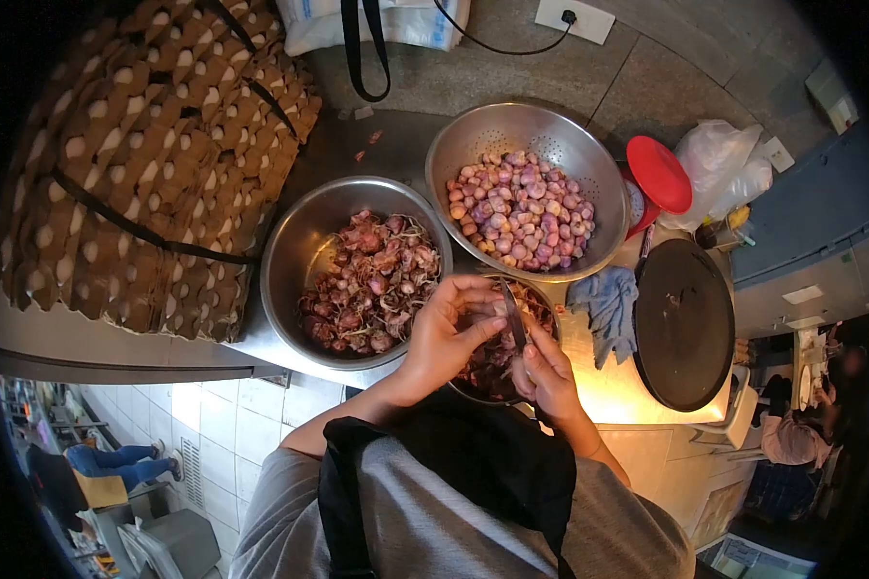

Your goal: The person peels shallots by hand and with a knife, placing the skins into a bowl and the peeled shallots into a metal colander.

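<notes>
Pinching small pale bulb (pixel 500 308) in grip of left hand (pixel 439 340), above round steel bowl (pixel 473 397) of reddish skins (pixel 485 372); clasping narrow dark-bladed knife (pixel 515 317) in grip of right hand (pixel 551 378); best kept to short, shallow strokes.

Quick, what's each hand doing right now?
Left hand: closed, pinching a small, pale, rounded piece, probably shallot, at the fingertips.
Right hand: closed, its grip around a narrow grey metal knife, blade beside that piece.

No lettering seems readable, though it's blurry.
</notes>
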A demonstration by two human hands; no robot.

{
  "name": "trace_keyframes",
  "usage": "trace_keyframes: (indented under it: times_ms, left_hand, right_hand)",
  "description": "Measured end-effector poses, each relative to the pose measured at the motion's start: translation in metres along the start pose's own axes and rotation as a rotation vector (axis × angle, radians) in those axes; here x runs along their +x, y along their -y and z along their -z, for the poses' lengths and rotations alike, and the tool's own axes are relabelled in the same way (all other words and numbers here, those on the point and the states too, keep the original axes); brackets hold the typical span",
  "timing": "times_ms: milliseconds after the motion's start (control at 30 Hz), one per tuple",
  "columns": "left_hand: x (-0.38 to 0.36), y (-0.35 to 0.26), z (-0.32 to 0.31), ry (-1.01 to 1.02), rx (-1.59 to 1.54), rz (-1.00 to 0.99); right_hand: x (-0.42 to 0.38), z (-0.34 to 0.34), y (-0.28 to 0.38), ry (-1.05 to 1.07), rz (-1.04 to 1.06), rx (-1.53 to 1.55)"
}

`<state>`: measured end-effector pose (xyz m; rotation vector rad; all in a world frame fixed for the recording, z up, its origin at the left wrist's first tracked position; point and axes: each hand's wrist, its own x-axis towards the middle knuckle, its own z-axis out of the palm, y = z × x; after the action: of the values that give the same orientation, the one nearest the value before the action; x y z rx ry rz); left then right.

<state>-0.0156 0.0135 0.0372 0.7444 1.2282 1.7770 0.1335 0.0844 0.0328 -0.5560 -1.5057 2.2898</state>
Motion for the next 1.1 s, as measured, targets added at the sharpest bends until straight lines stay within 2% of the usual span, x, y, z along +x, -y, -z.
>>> trace_keyframes:
  times_ms: [100, 167, 233, 267, 333, 400, 500, 633, 833, 1000, 1100]
  left_hand:
    - [0.000, 0.002, 0.000, -0.018, 0.053, -0.052]
    - [0.000, 0.005, 0.001, -0.028, 0.063, -0.057]
    - [-0.001, 0.007, 0.001, -0.037, 0.081, -0.056]
    - [-0.001, 0.007, 0.001, -0.043, 0.082, -0.061]
    - [-0.001, 0.008, 0.001, -0.058, 0.085, -0.072]
    - [-0.002, 0.005, 0.000, -0.052, 0.039, -0.055]
    - [-0.002, 0.005, -0.001, -0.032, -0.078, -0.031]
    - [-0.002, -0.001, 0.000, -0.008, -0.245, 0.111]
    - [-0.001, 0.004, 0.000, -0.040, -0.231, 0.109]
    - [-0.003, 0.000, -0.002, -0.067, -0.206, 0.101]
    - [-0.002, 0.002, -0.002, -0.059, -0.210, 0.094]
  right_hand:
    - [0.000, -0.001, -0.001, -0.016, 0.040, -0.050]
    - [0.009, 0.003, -0.013, -0.079, 0.338, -0.472]
    - [0.012, 0.002, -0.015, -0.132, 0.497, -0.741]
    - [0.011, 0.001, -0.014, -0.153, 0.506, -0.798]
    - [0.008, -0.003, -0.008, -0.169, 0.390, -0.707]
    - [0.002, -0.007, -0.003, -0.163, 0.142, -0.406]
    - [0.005, -0.003, -0.001, -0.128, 0.119, -0.181]
    - [0.009, 0.002, 0.002, -0.148, 0.110, -0.184]
    - [0.003, -0.010, 0.003, -0.073, 0.084, -0.153]
    - [0.008, -0.004, -0.010, -0.116, 0.168, -0.345]
    - [0.006, -0.003, -0.005, -0.083, 0.133, -0.243]
